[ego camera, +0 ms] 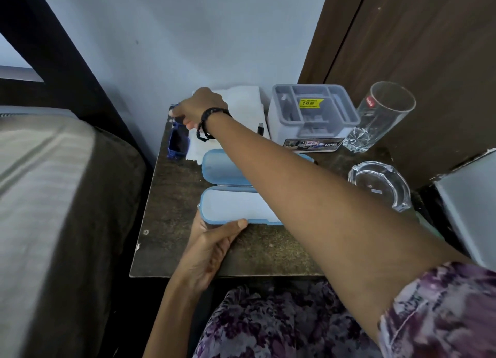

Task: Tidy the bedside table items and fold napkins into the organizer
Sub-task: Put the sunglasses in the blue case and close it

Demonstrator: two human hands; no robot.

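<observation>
Nearest to us: our floral purple dress (268, 328) filled the bottom edge, with its sleeve on the right arm.
Left hand: our left hand (212, 246) gripped the near left corner of the open glasses case (236, 206), thumb lying along its front rim and fingers curled round the end.
Glasses case: we saw it lying open on the bedside table (171, 213), light blue, both halves facing up, the near half pale inside; our right forearm crossed over its right part.
Right hand: our right hand (200, 107) reached across to the far left corner, a black beaded bracelet (208, 123) on the wrist; its fingertips pinched the top of the blue sunglasses (177, 141).
Sunglasses: we saw them at the table's far left edge, against the wall, just beside the napkins.
Napkins: white napkins (241, 103) lay in a loose pile at the back, partly under our right hand.
Organizer: the grey plastic organizer (312, 115) stood right of the napkins, a yellow price sticker on its dividers.
Other items: a tall drinking glass (381, 116) stood right of the organizer; a glass ashtray (379, 183) sat nearer us.
Left side: we saw the bed (45, 196) close against the table.
</observation>
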